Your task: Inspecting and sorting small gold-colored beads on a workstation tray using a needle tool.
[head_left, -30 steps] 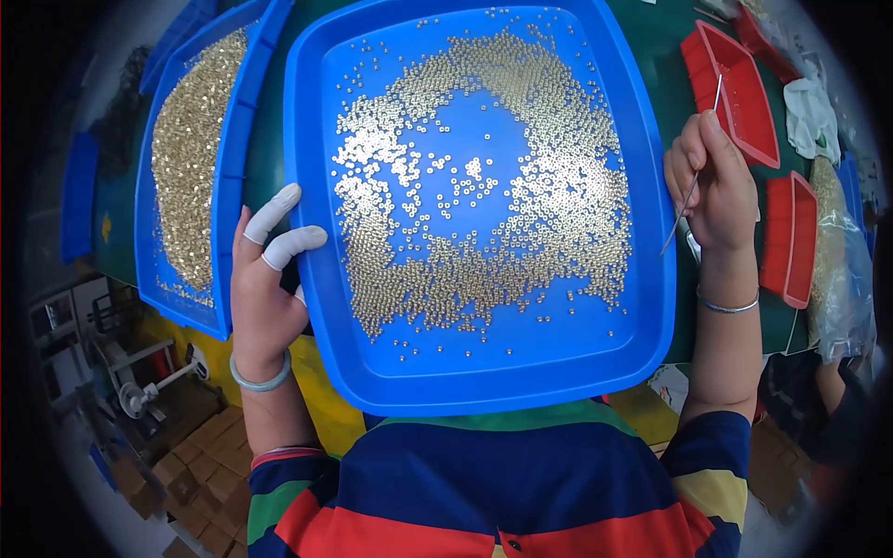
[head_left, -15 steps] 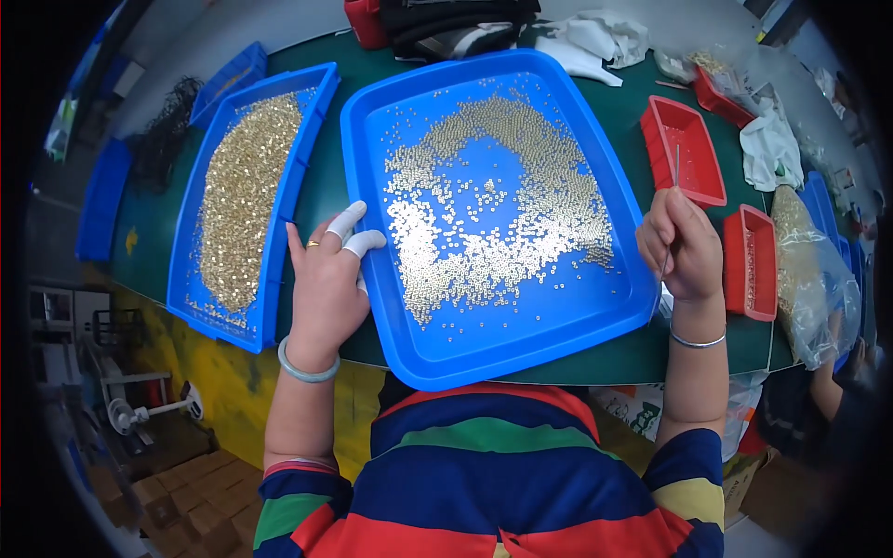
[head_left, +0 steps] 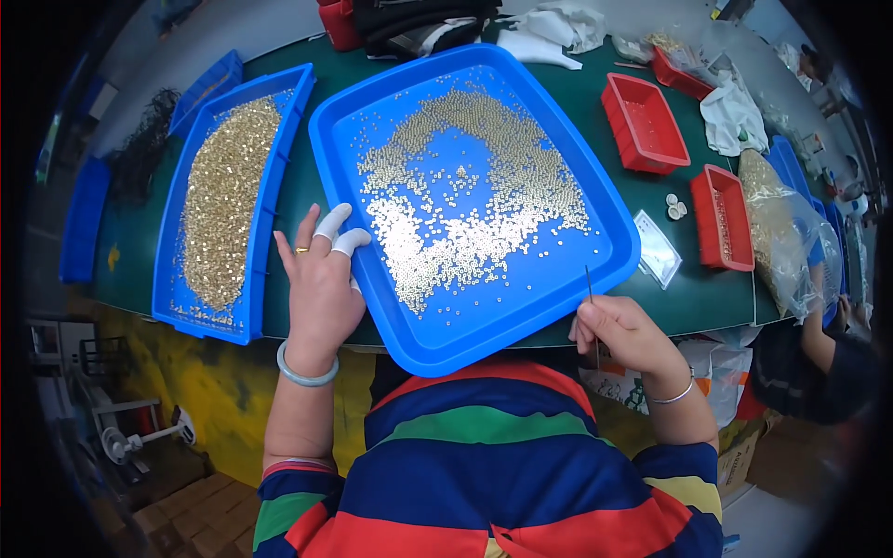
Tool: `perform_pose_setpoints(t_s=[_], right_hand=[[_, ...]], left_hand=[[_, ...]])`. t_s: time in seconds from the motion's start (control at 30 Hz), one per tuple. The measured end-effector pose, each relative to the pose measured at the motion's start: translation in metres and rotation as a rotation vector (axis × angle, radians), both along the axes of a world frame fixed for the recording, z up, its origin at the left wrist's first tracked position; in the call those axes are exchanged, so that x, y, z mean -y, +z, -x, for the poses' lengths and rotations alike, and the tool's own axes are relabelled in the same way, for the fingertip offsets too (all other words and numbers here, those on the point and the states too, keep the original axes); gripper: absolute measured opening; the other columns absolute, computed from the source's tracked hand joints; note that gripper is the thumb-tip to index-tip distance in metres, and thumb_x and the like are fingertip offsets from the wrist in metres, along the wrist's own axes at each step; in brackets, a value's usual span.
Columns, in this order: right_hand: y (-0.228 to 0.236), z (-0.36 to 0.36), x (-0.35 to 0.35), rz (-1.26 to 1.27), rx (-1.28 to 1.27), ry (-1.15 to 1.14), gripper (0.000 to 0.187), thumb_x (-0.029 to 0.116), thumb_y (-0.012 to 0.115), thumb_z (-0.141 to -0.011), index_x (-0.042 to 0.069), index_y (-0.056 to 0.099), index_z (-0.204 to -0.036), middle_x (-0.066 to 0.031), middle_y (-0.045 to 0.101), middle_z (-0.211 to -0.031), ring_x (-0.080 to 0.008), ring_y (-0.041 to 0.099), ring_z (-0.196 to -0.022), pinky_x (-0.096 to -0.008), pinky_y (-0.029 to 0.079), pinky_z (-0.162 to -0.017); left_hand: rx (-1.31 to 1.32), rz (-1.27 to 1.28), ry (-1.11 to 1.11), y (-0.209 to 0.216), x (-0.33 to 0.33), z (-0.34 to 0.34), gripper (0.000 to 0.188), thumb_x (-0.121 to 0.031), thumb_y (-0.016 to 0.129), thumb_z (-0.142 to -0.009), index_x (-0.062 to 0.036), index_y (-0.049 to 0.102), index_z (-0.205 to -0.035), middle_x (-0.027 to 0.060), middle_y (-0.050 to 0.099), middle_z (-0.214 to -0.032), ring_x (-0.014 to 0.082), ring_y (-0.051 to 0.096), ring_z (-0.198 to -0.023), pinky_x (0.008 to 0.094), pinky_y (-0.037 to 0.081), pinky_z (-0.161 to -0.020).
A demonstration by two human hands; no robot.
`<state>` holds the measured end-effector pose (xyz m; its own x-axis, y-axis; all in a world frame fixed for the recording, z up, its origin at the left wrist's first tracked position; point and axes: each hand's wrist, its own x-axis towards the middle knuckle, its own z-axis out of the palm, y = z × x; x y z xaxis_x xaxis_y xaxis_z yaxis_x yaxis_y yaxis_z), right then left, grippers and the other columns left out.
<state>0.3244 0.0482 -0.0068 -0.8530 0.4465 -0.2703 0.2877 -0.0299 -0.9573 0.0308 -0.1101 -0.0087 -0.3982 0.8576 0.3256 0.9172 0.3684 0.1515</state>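
Observation:
A large blue tray (head_left: 484,346) holds many small gold bead-like pieces (head_left: 446,246), thinly scattered near its edges and thicker in a ring. At its left rim is my left hand (head_left: 321,288), with white finger covers on some fingers; the covered fingertips touch the rim and the other fingers spread out. Just off the near right corner of the tray, my right hand (head_left: 628,335) pinches a thin dark needle-like rod (head_left: 589,284) that stands nearly upright, its tip above the rim. Left of the large tray, a narrower blue tray (head_left: 290,158) holds a heap of gold pieces.
At right stand two red bins (head_left: 646,126) (head_left: 726,219), beside a bag of gold pieces (head_left: 767,232). A clear flat case (head_left: 658,249) and several small round whitish things (head_left: 676,206) lie nearer the tray. Dark cloth (head_left: 437,23) is at the back; another person's arm (head_left: 819,325) shows at far right.
My right hand has moved down and left with the rod, from beside the tray's right rim to its near right corner. The flat case shows fully. My left hand stays at the rim.

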Motion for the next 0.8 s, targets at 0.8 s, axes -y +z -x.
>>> perform_pose_setpoints(t_s=[0.8], right_hand=[[0.024, -0.004, -0.072, 0.093, -0.125, -0.433, 0.037, 0.035, 0.042, -0.095, 0.008, 0.048, -0.071, -0.0057, 0.056, -0.065, -0.0136, 0.052, -0.059, -0.0248, 0.044, -0.057]], left_hand=[[0.199, -0.014, -0.324, 0.043, 0.023, -0.049, 0.038, -0.011, 0.070, -0.068, -0.0047, 0.062, -0.104, 0.0098, 0.057, -0.114, 0.0331, 0.046, -0.118, 0.0586, 0.010, -0.108]])
